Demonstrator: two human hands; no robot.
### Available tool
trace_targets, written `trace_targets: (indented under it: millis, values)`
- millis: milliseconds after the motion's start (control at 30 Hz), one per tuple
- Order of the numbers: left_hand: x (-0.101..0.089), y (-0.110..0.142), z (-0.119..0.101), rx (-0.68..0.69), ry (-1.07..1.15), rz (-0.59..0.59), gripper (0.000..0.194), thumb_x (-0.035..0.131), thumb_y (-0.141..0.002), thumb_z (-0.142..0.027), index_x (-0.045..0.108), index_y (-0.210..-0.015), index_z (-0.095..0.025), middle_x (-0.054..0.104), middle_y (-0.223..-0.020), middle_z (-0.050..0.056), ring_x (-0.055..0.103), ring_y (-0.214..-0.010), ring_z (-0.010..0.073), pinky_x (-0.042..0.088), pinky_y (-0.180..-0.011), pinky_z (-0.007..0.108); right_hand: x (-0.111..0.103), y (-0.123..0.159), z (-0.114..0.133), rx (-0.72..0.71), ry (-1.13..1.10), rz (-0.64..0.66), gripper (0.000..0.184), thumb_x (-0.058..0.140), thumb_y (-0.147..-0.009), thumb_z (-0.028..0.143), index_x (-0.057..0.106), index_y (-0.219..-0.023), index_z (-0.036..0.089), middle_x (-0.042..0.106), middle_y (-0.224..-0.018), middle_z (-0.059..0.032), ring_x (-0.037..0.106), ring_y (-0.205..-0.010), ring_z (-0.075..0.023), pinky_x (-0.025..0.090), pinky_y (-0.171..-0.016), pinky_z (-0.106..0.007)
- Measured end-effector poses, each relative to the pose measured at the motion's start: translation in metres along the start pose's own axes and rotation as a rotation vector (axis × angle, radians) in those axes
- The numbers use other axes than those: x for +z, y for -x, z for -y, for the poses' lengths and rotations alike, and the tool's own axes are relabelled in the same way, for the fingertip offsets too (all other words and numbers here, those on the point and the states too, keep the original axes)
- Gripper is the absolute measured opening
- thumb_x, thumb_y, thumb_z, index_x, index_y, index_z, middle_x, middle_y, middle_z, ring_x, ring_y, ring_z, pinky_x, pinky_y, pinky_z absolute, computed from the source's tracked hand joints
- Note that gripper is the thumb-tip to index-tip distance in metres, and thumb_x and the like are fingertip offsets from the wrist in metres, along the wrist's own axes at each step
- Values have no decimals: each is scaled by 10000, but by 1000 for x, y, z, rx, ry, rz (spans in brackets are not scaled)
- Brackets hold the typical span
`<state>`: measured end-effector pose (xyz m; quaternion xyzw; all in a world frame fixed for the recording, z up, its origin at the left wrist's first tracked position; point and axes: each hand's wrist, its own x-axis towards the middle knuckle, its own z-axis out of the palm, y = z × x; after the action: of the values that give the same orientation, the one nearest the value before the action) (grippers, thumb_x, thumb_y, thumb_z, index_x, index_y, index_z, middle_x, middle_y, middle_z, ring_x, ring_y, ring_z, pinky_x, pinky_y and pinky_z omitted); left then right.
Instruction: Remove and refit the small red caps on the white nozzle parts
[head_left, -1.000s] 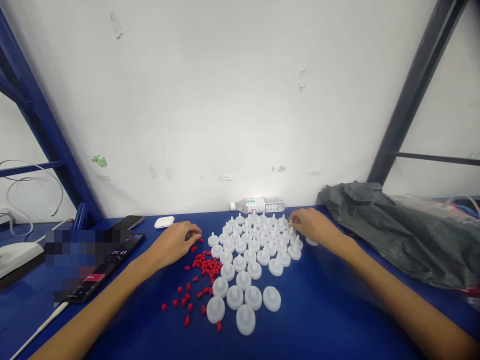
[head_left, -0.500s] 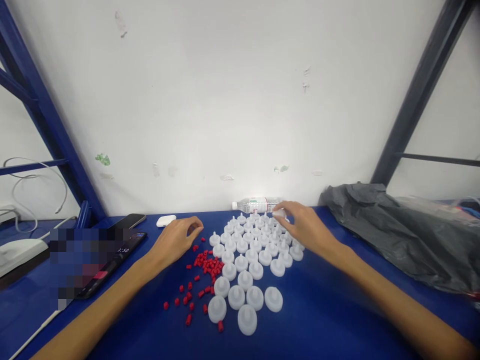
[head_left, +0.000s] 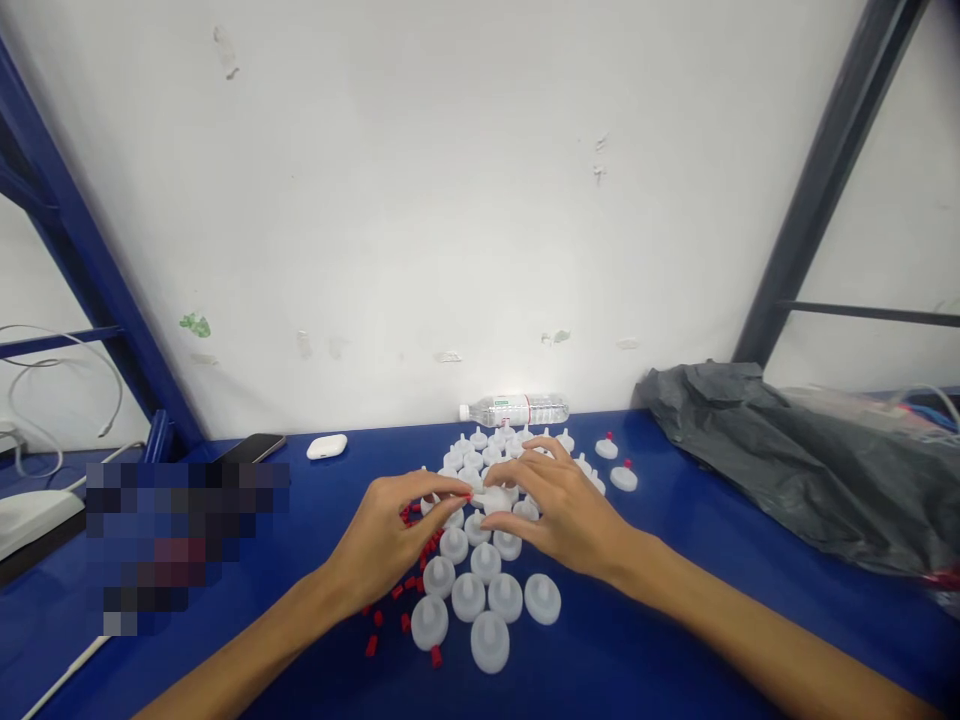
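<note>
Head view: left hand (head_left: 379, 532) pinches a small red cap (head_left: 470, 498) between thumb and forefinger; right hand (head_left: 568, 512), fingers curved, grips a white spouted disc (head_left: 495, 501) between thumb and fingers, spout turned toward the red cap. Cannot tell whether spout and cap touch. Both held above the middle of a cluster of white discs (head_left: 468, 597), mostly spout up on the blue tabletop (head_left: 600, 630). Loose red caps (head_left: 406, 622) lie beside the left hand. Two red-tipped discs (head_left: 623, 478) sit beyond the right hand, near a grey plastic bag (head_left: 750, 470). Clear bottle (head_left: 514, 410) on its side by the wall.
</note>
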<state>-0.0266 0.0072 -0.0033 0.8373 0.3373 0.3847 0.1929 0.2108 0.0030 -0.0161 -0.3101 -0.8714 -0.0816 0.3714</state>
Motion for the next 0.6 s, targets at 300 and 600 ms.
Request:
trace_targets:
  millis: [300, 600]
  values:
    - [8, 3, -2, 102, 51, -18, 183, 595, -947, -247, 767, -1009, -237, 783, -963, 32, 724, -850, 174, 588, -779, 271, -2, 2, 4, -89, -18, -32, 319, 626, -938, 430, 542, -1156, 213, 726, -921, -25, 677, -767, -166, 441, -1024, -471]
    - [5, 5, 0, 75, -50, -109, 201, 590, -958, -316, 756, -1035, -231, 778, -932, 40, 706, -801, 176, 569, -751, 291, -3, 2, 4, -115, -85, -30, 380, 628, -950, 294, 504, -1303, 227, 699, -1171, -60, 660, -1082, -166, 564, -913, -313]
